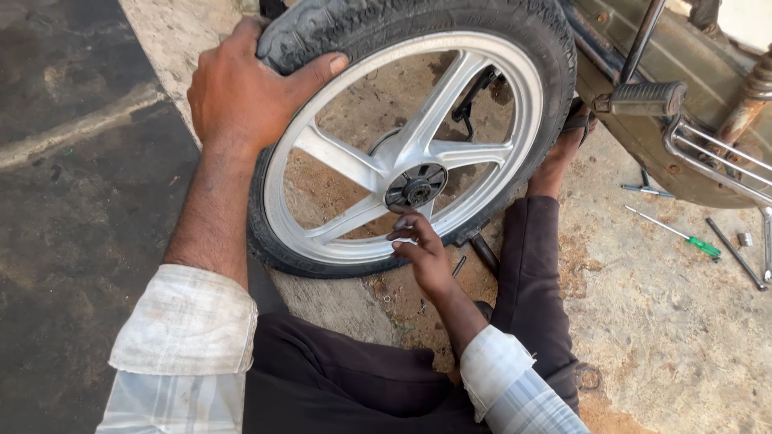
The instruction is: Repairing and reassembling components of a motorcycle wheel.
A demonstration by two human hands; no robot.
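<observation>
While the left hand [241,92] grips the tyre [418,24], the right hand [420,245], fingers loosely spread, touches the silver wheel [402,161] near its hub [416,189].

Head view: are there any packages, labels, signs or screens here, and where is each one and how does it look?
None can be seen in this view.
The left hand grips the black tyre of a silver wheel.
The right hand is by the hub.
A green-handled screwdriver lies on the ground.
</observation>
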